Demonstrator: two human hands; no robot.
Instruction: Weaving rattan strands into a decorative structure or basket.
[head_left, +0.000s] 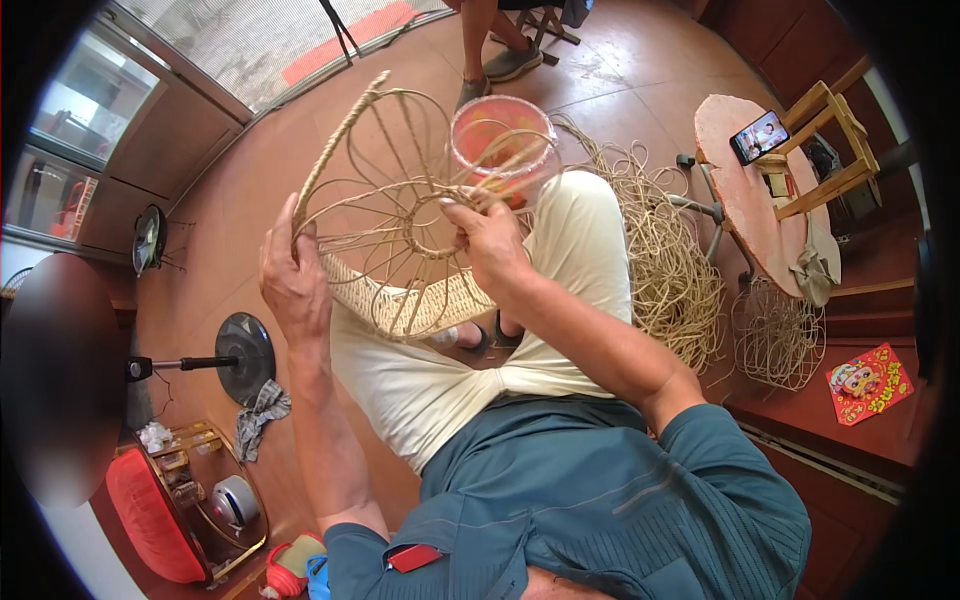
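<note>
A wire-frame basket point(432, 308), partly woven with tan straw cord, sits tilted above my lap. Its bare spokes are wrapped in cord and run to a small ring point(412, 232) in the middle. On its left side, my left hand point(297, 270) is closed around the cord-wrapped rim. My right hand point(492, 238) pinches the cord point(462, 192) by the middle ring, thumb and fingers pressed together. Beyond the basket stands a red bucket point(478, 127) with strands of cord across its mouth.
A large heap of loose straw cord point(665, 270) lies on the floor at my right. A pink-topped table point(720, 120) holds a phone point(758, 137) and a wooden frame point(835, 115). Further right sits a wire basket point(780, 335). A fan base point(247, 350) stands left; another person's legs point(480, 45) show ahead.
</note>
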